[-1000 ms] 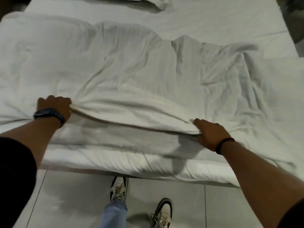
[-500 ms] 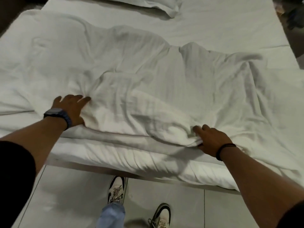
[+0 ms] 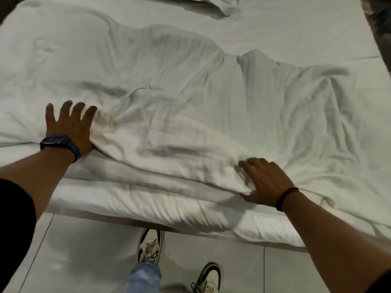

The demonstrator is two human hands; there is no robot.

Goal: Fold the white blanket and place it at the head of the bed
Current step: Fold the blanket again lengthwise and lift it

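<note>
The white blanket (image 3: pixel 190 115) lies rumpled across the bed (image 3: pixel 306 32), folded back on itself with a doubled edge near me. My left hand (image 3: pixel 67 123) rests flat on the blanket at the left, fingers spread, a dark watch on the wrist. At the right end of the near fold lies my right hand (image 3: pixel 264 182), palm down with fingers apart. Its thumb is tucked under the fold's edge. Neither hand grips the cloth.
A white pillow (image 3: pixel 220 5) lies at the far top edge of the bed. The mattress side (image 3: pixel 148 208) runs along the pale tiled floor (image 3: pixel 84 261), where my two shoes (image 3: pixel 150 244) stand close to the bed.
Both hands let go of the lifted blanket edge and laid it down. They now press flat on the cloth with fingers spread; the left hand slid forward.
</note>
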